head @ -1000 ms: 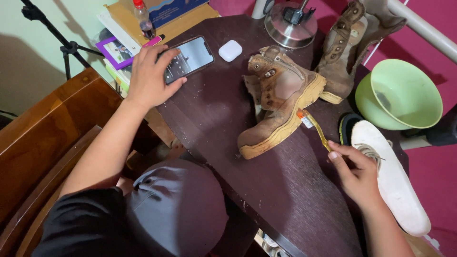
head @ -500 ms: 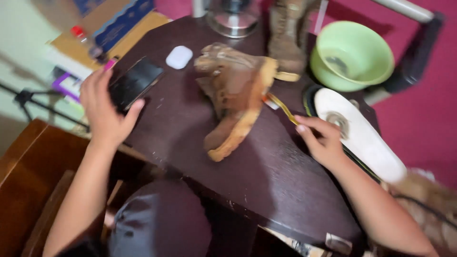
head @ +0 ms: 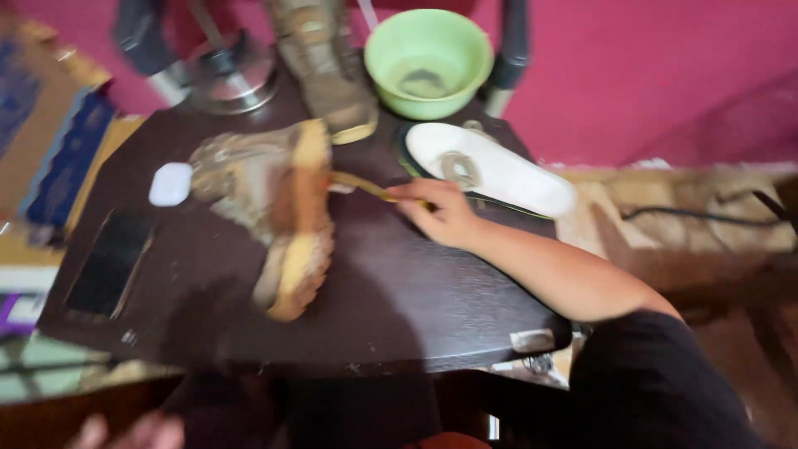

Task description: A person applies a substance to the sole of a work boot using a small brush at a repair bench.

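**Left hand off the phone, view swung right**

We have taken our left hand (head: 125,431) off the phone (head: 110,262); it now hangs blurred below the near edge of the worktop (head: 399,308), and the phone lies alone, its screen dark where it was lit before. Our head has turned rightward, so the brown boot (head: 283,216) now sits left of centre and the tripod has left the view. Our right hand (head: 440,212) has moved up closer to the boot's sole with the brush (head: 366,187).
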